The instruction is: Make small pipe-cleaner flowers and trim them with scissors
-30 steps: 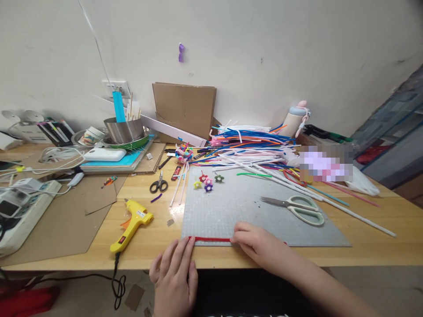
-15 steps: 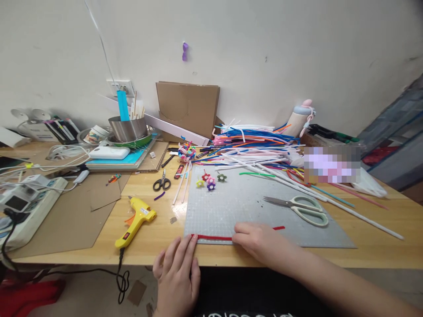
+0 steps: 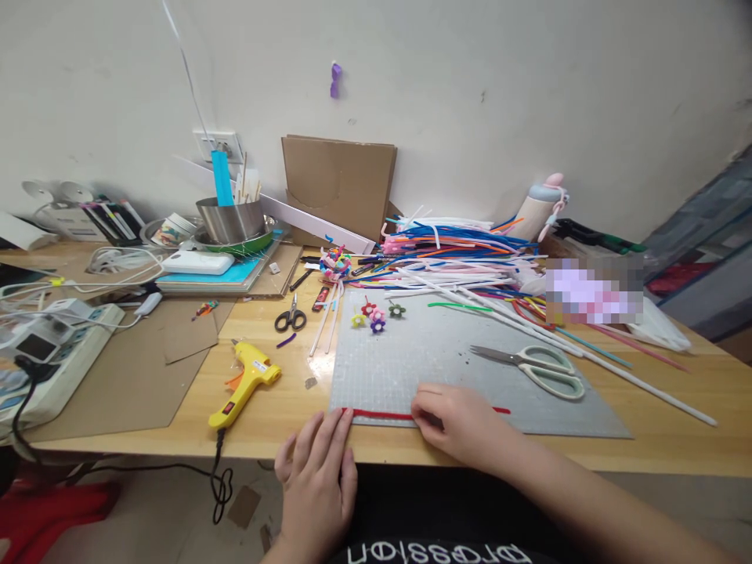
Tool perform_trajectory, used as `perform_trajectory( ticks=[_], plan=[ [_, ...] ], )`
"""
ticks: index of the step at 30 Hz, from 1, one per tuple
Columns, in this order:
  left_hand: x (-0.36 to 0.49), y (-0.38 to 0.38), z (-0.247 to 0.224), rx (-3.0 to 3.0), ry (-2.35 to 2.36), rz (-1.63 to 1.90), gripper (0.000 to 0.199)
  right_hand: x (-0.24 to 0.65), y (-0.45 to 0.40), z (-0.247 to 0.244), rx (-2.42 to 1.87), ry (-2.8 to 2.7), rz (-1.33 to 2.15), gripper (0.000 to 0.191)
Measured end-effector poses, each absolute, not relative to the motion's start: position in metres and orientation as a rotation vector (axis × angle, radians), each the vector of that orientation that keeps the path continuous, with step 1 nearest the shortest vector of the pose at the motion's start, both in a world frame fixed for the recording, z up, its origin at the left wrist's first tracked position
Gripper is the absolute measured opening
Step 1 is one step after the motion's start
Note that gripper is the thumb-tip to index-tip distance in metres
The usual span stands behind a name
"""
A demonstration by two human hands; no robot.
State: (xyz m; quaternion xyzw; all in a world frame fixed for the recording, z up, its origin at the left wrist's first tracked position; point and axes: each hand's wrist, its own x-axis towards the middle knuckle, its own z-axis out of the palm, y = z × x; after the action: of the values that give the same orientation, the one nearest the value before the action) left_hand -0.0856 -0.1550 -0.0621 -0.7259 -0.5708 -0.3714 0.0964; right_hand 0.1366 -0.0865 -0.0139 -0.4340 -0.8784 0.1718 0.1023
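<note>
A red pipe cleaner [image 3: 385, 414] lies straight along the front edge of the grey cutting mat [image 3: 405, 352]. My left hand [image 3: 317, 474] rests flat at its left end, fingers stretched out and fingertips pressing on it. Further right, my right hand [image 3: 455, 423] has its fingers closed around the strip, whose far end shows past the knuckles. Several small pipe-cleaner flowers, among them a purple one [image 3: 377, 324] and a dark green one [image 3: 398, 311], sit at the mat's back left. Green-handled scissors [image 3: 549, 374] lie on the mat's right side.
A yellow glue gun [image 3: 244, 384] with a hanging cord lies left of the mat. Black-handled scissors [image 3: 290, 318] are behind it. Bundled pipe cleaners [image 3: 458, 258] fill the back, with long white ones reaching right. A power strip [image 3: 82, 352] stands at left.
The view has shifted slightly, so the scene sits a little differently. My right hand has turned a little on the red pipe cleaner, opening a gap below its fingers. My left hand stays in place.
</note>
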Motion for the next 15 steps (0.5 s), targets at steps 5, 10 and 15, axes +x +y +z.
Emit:
perform_trajectory(
  ticks=[5,10,15],
  plan=[
    [-0.087,-0.155,-0.062,-2.155,-1.686,-1.092,0.038,0.131,-0.088,-0.020,-1.491,-2.455,0.522,0.009],
    [-0.088,-0.156,-0.061,-2.166,-1.695,-1.048,0.039,0.126,-0.089,-0.023,-1.555,-2.441,0.451,0.008],
    [-0.100,-0.163,-0.066,-2.073,-1.767,-1.146,0.042,0.127,-0.090,-0.026,-1.427,-2.475,0.414,0.011]
  ],
)
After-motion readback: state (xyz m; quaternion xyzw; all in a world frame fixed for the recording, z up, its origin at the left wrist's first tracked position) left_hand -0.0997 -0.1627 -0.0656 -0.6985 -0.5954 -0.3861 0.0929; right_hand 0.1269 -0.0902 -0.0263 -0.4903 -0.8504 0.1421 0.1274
